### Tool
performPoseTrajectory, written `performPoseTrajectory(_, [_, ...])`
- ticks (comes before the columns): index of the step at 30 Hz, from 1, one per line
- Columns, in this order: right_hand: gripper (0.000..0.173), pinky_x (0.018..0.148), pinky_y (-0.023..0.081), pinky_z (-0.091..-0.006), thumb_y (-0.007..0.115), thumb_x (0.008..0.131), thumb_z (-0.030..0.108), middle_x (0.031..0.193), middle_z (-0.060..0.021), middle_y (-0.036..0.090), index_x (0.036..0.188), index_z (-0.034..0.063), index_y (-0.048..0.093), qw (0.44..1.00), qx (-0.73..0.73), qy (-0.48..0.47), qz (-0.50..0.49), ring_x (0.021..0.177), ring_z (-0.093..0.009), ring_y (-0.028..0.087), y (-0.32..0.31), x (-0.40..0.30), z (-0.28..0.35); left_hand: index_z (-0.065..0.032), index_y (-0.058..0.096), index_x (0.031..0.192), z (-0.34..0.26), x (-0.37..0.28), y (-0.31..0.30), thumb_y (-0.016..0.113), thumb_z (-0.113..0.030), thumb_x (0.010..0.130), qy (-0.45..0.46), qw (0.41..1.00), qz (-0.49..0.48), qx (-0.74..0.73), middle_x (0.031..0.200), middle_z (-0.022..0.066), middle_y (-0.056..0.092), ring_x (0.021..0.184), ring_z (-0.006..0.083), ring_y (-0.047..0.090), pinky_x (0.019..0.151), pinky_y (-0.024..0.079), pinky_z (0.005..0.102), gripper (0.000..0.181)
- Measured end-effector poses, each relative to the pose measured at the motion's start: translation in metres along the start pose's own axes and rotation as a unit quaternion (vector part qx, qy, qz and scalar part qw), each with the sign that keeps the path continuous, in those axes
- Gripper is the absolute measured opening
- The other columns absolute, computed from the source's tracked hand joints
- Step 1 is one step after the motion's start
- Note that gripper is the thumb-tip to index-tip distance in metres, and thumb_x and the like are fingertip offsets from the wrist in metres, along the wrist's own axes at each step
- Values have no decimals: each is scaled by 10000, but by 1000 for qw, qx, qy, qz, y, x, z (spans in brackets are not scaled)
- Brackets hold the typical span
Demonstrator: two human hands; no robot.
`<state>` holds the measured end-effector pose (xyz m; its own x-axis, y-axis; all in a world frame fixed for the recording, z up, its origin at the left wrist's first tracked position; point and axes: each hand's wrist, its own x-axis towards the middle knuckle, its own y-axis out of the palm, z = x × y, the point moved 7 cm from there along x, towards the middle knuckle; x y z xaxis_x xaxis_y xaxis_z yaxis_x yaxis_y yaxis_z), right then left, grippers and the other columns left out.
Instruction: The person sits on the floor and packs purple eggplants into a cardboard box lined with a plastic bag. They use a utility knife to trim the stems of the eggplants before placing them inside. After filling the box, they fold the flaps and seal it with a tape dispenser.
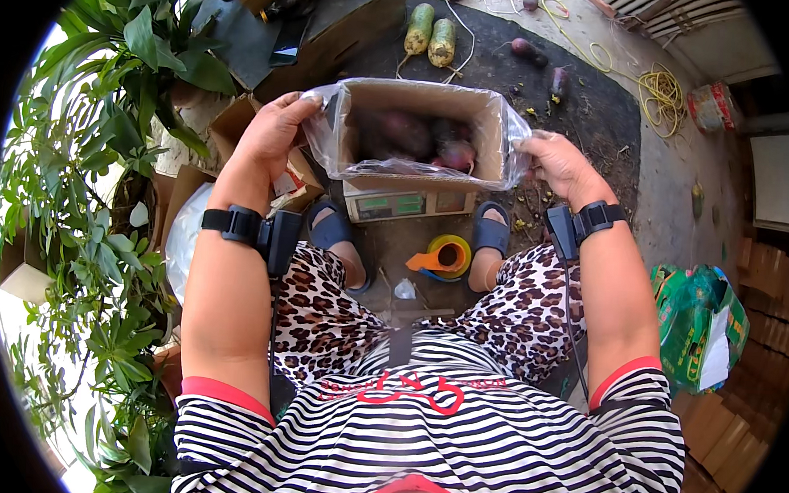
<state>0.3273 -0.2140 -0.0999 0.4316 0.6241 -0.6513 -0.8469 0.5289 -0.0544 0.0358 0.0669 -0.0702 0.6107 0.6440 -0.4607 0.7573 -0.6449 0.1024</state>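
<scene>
An uncovered cardboard box point(404, 181) lined with a clear plastic bag point(320, 135) stands on a scale point(390, 206) between my feet. Inside lie several dark purple root vegetables point(454, 154), partly blurred and in shadow. My left hand point(277, 130) pinches the bag's edge beyond the box's left end. At the right end, my right hand point(556, 162) grips the opposite edge of the bag, its fingertips closed on the plastic. The bag's rim is folded outward over the box walls.
Two green radishes point(442, 43) and scattered purple roots point(559, 84) lie on a dark mat. A tape dispenser point(444, 257) sits between my sandals. Yellow rope point(662, 93) lies right, near a green bag point(698, 329). Potted plants point(131, 38) and cardboard boxes point(230, 127) stand left.
</scene>
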Motion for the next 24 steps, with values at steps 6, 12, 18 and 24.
performPoseTrajectory(6, [235,974,476,-425,559,923,153,981,-178,680,1017,-47,639,898,357,-132,218,994,-307,643,37,-34,66,3,594,1100,-43,-30,65,555,-217,973,111,958,169,-202,1024,129,666,938,235,640,910,491,364,258])
performPoseTrajectory(12, [278,805,500,-288,592,949,222,1005,-87,685,1081,-14,661,920,221,-255,201,908,-159,635,119,-45,97,-36,552,1201,-25,-42,145,560,-167,974,-11,949,283,-142,1082,72,662,937,164,660,649,566,277,263])
performPoseTrajectory(18, [370,622,390,-223,515,993,449,867,22,629,1008,105,650,932,223,-203,202,711,-65,510,140,3,84,-42,537,1245,-27,-45,149,544,-304,986,-2,925,344,-165,1073,74,662,856,188,668,788,553,356,369])
performPoseTrajectory(24, [514,689,383,-264,463,966,601,783,17,597,903,123,641,939,195,-197,206,696,-95,499,170,27,80,-47,591,1197,-24,-33,108,522,-455,985,-25,955,278,-104,1061,85,678,922,189,641,839,517,361,465])
